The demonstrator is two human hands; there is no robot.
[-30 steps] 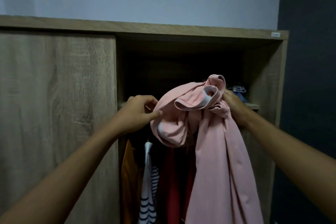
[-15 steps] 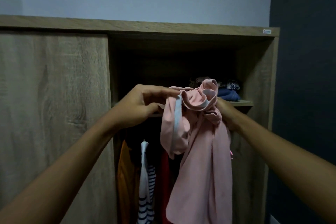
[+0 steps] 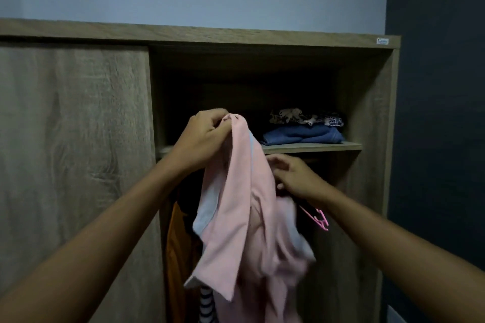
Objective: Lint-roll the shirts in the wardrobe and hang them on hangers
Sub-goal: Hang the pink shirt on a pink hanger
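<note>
A pink shirt point(image 3: 244, 217) with a pale lining hangs in front of the open wardrobe point(image 3: 367, 102). My left hand point(image 3: 207, 134) pinches its top edge, raised just above shelf height. My right hand point(image 3: 291, 176) sits lower, beside the shirt under the shelf, fingers curled at the fabric; whether it holds the cloth I cannot tell. A pink plastic hanger point(image 3: 319, 219) pokes out just below my right wrist, mostly hidden behind the shirt.
Folded blue and patterned clothes point(image 3: 304, 128) lie on the shelf point(image 3: 315, 146). An orange garment point(image 3: 178, 257) and a striped one point(image 3: 207, 307) hang below. The sliding door point(image 3: 73, 152) covers the left half. A dark wall point(image 3: 441, 139) stands at right.
My left hand has taken the shirt's top edge and lifted it. My right hand dropped from the bunched top to beside the shirt. The shirt has unfolded, and a pink hanger now shows.
</note>
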